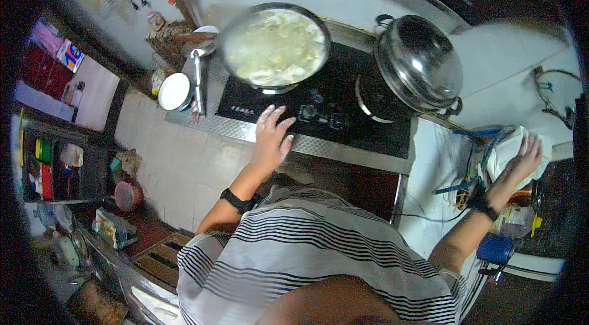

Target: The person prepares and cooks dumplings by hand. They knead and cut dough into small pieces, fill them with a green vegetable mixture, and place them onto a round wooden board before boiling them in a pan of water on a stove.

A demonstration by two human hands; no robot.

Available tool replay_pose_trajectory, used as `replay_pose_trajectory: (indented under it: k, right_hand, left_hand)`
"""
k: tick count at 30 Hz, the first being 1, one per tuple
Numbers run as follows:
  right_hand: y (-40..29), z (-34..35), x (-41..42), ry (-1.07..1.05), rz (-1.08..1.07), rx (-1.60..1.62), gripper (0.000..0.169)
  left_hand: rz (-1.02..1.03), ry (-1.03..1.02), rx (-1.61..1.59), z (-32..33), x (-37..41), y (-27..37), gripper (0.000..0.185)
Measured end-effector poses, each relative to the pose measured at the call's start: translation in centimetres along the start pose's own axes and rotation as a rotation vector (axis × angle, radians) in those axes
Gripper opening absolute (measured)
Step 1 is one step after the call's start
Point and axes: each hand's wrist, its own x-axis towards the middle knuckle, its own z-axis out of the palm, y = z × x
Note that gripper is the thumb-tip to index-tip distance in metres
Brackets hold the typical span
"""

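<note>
My left hand (272, 134) hovers near the front edge of a black gas cooktop (386, 143), fingers spread and holding nothing. Beyond it stands a wide pan (329, 44) full of pale, whitish food in liquid, hazy as if steaming. My right hand (522, 163) reaches to the far right, its fingers over a white item (501, 159) beside a blue rack (492, 147). Blur hides whether those fingers grip the item or only touch it. A large metal pot (391, 74) with a glass lid (428, 49) sits at the cooktop's right rear.
Left of the cooktop lie a metal ladle (198, 76) and a white-topped round container (174, 91) by the counter's edge. A dark cord (428, 218) crosses the white counter on the right. Near my right forearm are a clear jar (516, 221) and a blue object (494, 247).
</note>
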Motion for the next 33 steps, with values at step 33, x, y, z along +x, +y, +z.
replay_pose_trajectory:
  k: [33]
  right_hand:
    - [-6.7, 21.2, -43.1, -0.489, -0.143, -0.848, 0.025]
  left_hand:
    - [-1.091, 0.296, -0.915, -13.0, -8.4, -33.4, 0.043]
